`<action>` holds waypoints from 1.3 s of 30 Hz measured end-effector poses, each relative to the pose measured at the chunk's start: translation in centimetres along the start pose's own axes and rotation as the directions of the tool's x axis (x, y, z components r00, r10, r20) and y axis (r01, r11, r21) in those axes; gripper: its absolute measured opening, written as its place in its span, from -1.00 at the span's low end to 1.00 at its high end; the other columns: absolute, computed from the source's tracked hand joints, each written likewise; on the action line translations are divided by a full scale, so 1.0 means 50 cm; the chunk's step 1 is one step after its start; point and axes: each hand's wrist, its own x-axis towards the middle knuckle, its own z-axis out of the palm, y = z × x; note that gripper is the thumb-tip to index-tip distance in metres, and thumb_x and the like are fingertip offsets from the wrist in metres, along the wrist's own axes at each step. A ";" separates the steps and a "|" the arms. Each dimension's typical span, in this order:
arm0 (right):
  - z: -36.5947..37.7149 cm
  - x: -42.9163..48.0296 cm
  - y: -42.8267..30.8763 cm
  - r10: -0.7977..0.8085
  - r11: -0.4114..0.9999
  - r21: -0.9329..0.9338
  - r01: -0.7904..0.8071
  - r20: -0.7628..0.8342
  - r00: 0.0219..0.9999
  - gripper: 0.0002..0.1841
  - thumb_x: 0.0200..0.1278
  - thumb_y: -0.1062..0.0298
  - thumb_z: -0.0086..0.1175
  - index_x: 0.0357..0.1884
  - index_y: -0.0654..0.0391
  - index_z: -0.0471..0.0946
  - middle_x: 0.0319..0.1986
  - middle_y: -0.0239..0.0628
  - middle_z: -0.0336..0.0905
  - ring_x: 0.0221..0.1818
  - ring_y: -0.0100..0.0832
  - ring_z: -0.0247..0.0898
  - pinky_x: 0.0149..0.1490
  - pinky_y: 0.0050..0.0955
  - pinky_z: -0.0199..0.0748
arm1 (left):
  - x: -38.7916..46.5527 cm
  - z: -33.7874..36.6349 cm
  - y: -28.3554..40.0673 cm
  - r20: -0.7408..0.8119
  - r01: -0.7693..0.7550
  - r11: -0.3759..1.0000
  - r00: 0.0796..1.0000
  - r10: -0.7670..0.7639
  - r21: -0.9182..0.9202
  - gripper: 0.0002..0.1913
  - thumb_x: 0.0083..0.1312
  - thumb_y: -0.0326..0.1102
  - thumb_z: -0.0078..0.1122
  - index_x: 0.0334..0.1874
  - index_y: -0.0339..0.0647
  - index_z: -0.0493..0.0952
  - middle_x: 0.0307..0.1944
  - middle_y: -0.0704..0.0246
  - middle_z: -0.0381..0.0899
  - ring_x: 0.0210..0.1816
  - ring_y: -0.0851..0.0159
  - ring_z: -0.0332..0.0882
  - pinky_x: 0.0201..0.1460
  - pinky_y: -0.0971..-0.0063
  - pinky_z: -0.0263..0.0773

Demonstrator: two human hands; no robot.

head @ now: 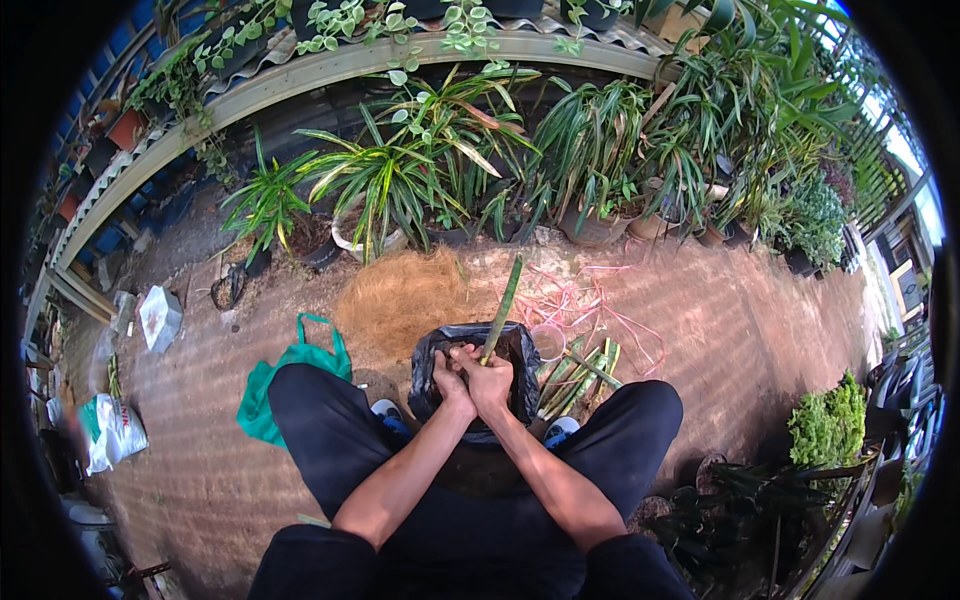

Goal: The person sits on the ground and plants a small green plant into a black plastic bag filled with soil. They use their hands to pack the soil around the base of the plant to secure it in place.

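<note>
A black plastic bag [424,382] with its rim spread wide sits between my feet, with dark soil [517,349] inside. Both my hands are over its opening, wrists close together. From my right hand [491,382] a long green leaf cutting [505,300], like a snake plant's, rises at a slant; its lower end is hidden by my fingers. My left hand [451,379] is cupped low against the soil beside it, and whether it grips anything is not visible. More cut green leaves [577,382] lie to the right of the bag.
Brown fibre [405,296] is heaped beyond the bag. Pink plastic twine [585,296] lies tangled beside a clear plastic cup [549,342]. A green cloth bag [259,397] rests by my left knee. Potted plants [390,172] line the far side; a white sack [120,435] stands left.
</note>
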 end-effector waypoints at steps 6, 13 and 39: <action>0.002 0.008 -0.008 -0.112 0.993 -0.041 0.111 -0.037 0.993 -0.89 0.12 0.50 0.35 -0.43 0.29 0.64 -0.50 -0.37 0.62 -0.44 -0.58 0.50 -0.26 -0.60 0.46 | -0.008 0.012 0.026 0.202 0.059 0.992 0.979 -0.036 -0.111 -0.29 0.42 0.29 -0.32 -0.18 -0.34 0.56 -0.12 0.04 0.65 0.01 0.02 0.56 0.25 0.17 0.38; -0.021 0.014 -0.029 -0.268 0.894 -0.310 0.324 0.211 0.940 -0.82 0.14 0.43 0.34 -0.25 0.30 0.66 -0.36 -0.35 0.67 -0.31 -0.61 0.51 -0.08 -0.57 0.45 | -0.039 0.022 0.043 0.428 0.271 0.957 0.880 -0.204 -0.100 -0.33 0.41 0.28 -0.29 0.07 -0.24 0.52 0.06 0.14 0.60 0.14 0.06 0.50 0.30 0.23 0.32; -0.026 0.026 -0.040 -0.298 0.886 -0.344 0.312 0.094 0.950 -0.70 0.27 0.23 0.26 -0.45 0.29 0.67 -0.47 -0.32 0.64 -0.41 -0.57 0.50 -0.25 -0.57 0.41 | -0.050 0.029 0.042 0.242 0.207 0.965 0.956 -0.164 -0.163 -0.27 0.43 0.32 -0.38 0.13 -0.26 0.49 0.08 0.18 0.60 0.13 0.10 0.53 0.31 0.22 0.33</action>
